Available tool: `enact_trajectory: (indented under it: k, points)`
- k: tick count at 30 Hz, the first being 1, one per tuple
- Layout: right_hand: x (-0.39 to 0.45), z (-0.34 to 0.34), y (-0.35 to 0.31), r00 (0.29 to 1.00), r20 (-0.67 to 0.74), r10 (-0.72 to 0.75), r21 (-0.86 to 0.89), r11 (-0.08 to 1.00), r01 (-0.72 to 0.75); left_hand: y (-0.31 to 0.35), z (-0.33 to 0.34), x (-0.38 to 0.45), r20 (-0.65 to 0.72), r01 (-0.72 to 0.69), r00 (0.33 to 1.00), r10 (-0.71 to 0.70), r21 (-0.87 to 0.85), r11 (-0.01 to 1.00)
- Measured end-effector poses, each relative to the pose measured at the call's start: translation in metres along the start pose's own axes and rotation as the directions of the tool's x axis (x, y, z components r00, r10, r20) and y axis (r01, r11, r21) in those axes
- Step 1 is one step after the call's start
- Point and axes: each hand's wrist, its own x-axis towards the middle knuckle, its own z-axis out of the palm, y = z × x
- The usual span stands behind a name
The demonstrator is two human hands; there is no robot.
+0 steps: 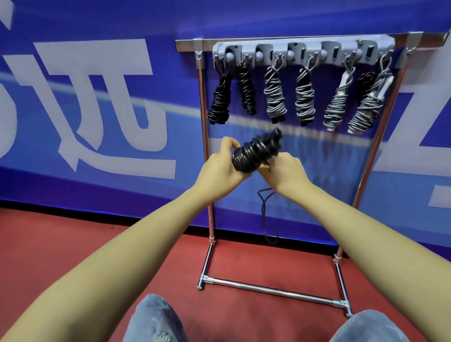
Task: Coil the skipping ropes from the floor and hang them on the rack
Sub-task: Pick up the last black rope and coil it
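A: Coiling was in hand: the black rope (255, 151) was gripped by the left hand (223, 168) and right hand (286, 170), fingers curled round it, before the rack (304, 50).
B: Next, the hanging tail (267, 216) probably needed winding in and a hook finding.

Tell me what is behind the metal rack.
Behind the rack stands a blue wall banner with large white letters. The hanging ropes and both hands cover parts of it.

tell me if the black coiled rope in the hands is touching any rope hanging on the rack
Apart. The head view shows blue wall between the top of the held black rope and the hanging ropes on the rack.
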Motion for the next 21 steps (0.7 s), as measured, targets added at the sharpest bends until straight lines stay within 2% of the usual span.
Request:
enact_trajectory:
  k: [2,5,8,10,14,18,21]
  points:
    - [0.002,0.004,-0.001,0.997,-0.051,-0.061,-0.049,0.997,0.059,0.013,0.007,0.003,-0.064,0.148,0.985,-0.159,-0.146,0.978]
    - [-0.001,0.007,0.001,0.99,-0.073,-0.121,-0.064,0.991,0.117,0.021,0.016,0.012,-0.069,0.324,0.93,-0.36,-0.305,0.896]
    - [-0.004,0.003,0.003,0.987,-0.042,-0.156,-0.124,0.981,0.15,0.017,0.018,0.018,-0.044,0.396,0.904,-0.425,-0.287,0.872]
    - [-0.006,0.001,0.005,0.984,-0.001,-0.18,-0.161,0.971,0.177,0.009,0.021,0.019,-0.016,0.428,0.898,-0.439,-0.194,0.883]
    - [-0.012,0.0,0.004,0.978,0.084,-0.192,-0.106,0.974,0.201,-0.004,0.027,0.018,-0.035,0.42,0.907,-0.419,0.123,0.899]
    - [-0.018,-0.002,-0.006,0.957,0.138,-0.255,-0.093,0.959,0.269,-0.012,0.024,0.016,-0.062,0.332,0.934,-0.352,0.509,0.794]
    - [-0.016,-0.003,-0.014,0.948,0.134,-0.29,-0.142,0.941,0.308,-0.012,0.021,0.014,-0.003,0.225,0.952,-0.307,0.686,0.691]
